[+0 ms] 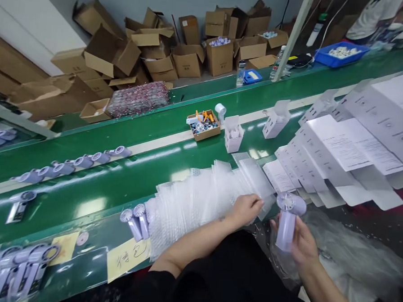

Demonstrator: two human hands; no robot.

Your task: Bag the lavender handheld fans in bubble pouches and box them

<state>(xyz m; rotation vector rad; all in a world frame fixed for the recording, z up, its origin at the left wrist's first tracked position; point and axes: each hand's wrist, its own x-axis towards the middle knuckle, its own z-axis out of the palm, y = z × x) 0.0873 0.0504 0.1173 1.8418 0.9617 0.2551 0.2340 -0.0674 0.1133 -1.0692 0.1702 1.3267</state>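
Note:
In my right hand [303, 244] is a lavender handheld fan [287, 232], its round grille head up and its handle down between my fingers and thumb. My left hand [245, 209] is closed at the right end of a fanned row of bubble-wrap bags [192, 193], its fingertips pinching the edge of a bag. Two more lavender fans [135, 219] lie at the row's left end. Right of the bags, flattened white printed boxes [305, 161] overlap in a stack.
Two open white boxes [234, 134] stand on the green conveyor [147, 159], near a small carton of parts [207, 132]. Lavender housings [65, 167] line the belt at left, with more in the near left corner. Clear plastic bags [358, 254] hang at right. Cardboard cartons [189, 60] fill the back.

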